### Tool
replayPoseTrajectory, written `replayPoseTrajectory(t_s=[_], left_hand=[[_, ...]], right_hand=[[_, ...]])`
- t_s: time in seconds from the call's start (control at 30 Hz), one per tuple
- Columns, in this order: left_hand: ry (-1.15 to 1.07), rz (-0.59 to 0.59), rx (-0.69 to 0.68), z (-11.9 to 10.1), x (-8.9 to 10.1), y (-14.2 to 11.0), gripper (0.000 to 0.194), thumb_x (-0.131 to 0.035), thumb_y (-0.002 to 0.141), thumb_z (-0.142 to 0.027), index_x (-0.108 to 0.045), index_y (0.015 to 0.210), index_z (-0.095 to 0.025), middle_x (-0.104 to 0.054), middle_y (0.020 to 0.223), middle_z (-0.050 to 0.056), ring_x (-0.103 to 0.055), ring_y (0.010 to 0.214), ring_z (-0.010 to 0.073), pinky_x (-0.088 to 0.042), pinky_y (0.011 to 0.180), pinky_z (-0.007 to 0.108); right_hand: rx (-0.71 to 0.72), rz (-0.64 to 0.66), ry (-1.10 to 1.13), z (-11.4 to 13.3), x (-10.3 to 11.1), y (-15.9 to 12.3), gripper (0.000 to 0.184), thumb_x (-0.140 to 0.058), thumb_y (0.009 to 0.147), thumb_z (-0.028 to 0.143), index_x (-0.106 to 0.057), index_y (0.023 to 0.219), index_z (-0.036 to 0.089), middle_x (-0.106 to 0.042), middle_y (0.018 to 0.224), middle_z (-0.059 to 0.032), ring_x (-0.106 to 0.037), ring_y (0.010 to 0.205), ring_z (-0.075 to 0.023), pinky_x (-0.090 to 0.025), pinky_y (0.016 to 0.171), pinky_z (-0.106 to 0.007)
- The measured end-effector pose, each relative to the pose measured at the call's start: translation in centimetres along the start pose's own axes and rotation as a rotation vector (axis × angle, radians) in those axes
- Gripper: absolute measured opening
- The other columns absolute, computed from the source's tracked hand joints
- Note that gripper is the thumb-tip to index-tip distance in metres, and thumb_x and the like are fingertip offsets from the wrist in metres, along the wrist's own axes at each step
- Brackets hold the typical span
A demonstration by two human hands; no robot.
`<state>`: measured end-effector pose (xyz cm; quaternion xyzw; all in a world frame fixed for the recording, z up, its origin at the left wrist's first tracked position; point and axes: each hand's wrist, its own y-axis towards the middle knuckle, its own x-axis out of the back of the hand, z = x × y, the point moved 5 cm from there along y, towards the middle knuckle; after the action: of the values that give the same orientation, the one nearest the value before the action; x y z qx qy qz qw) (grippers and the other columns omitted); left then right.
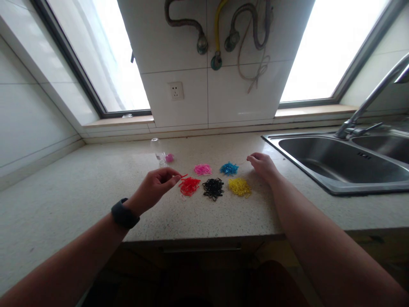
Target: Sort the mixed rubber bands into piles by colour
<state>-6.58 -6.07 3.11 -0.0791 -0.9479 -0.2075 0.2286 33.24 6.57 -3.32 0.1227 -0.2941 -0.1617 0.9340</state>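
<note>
My left hand (159, 184), with a dark band on its wrist, pinches a small red rubber band (184, 175) just above the pile of red rubber bands (189, 186). To the right of that pile lie a black pile (213, 188) and a yellow pile (239, 187). Behind them are a pink pile (202, 169) and a blue pile (229, 168). My right hand (260, 164) is beyond the yellow pile, right of the blue one, with thumb and fingers closed together. A faint thin line reaches left from its fingertips; what it grips is too small to name.
A clear plastic bottle (157, 150) stands at the back left, beside a pink cap (169, 158). A steel sink (319, 160) with a faucet (367, 104) is set into the counter (96, 187) on the right. Pipes and a socket (176, 91) are on the tiled wall.
</note>
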Motion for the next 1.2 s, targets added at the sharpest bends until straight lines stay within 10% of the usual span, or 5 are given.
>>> replayPoseTrajectory(t_s=[0.53, 1.2], left_hand=[[-0.034, 0.078, -0.108, -3.9, -1.4, -1.4, 0.012, -0.068, 0.087, -0.031, -0.071, 0.09, -0.02, -0.049, 0.06, -0.003, -0.039, 0.053, 0.0087, -0.033, 0.046, 0.021], [-0.087, 0.083, -0.088, -3.5, -1.8, -1.6, 0.011, -0.071, 0.083, -0.024, -0.07, 0.092, -0.018, -0.045, 0.061, -0.006, -0.037, 0.054, 0.0068, -0.032, 0.049, 0.02]], right_hand=[[-0.012, 0.004, 0.003, 0.0, -0.1, 0.0, 0.031, -0.06, 0.073, 0.045, -0.072, 0.076, 0.016, -0.055, 0.055, -0.0013, -0.044, 0.054, -0.0143, -0.033, 0.052, -0.029], [-0.037, 0.031, -0.001, -0.2, -0.3, 0.1, 0.029, -0.059, 0.073, 0.043, -0.071, 0.077, 0.016, -0.051, 0.054, 0.002, -0.043, 0.053, -0.0128, -0.032, 0.052, -0.028]])
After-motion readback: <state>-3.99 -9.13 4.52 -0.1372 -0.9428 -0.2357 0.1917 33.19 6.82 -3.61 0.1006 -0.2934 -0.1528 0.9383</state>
